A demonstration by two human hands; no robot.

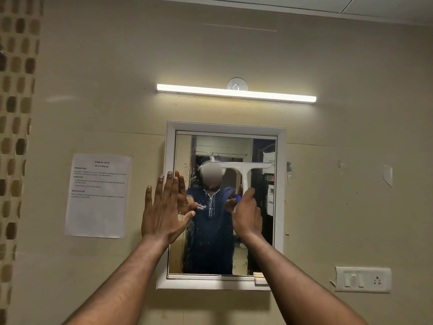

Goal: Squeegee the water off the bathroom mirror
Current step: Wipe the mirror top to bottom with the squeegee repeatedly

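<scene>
A white-framed bathroom mirror (169, 146) hangs on the beige wall, streaked with water drops down its left part. My right hand (247, 214) grips the handle of a white T-shaped squeegee (244, 171), whose blade lies across the upper right of the glass. My left hand (164, 207) is flat with fingers spread, resting on the mirror's left frame and glass edge. The mirror reflects a person in a blue garment.
A lit tube lamp (236, 92) is mounted above the mirror. A printed paper sheet (98, 195) is taped to the wall on the left. A white switch and socket plate (363, 279) sits low right. Mosaic tiles (16, 113) run down the far left.
</scene>
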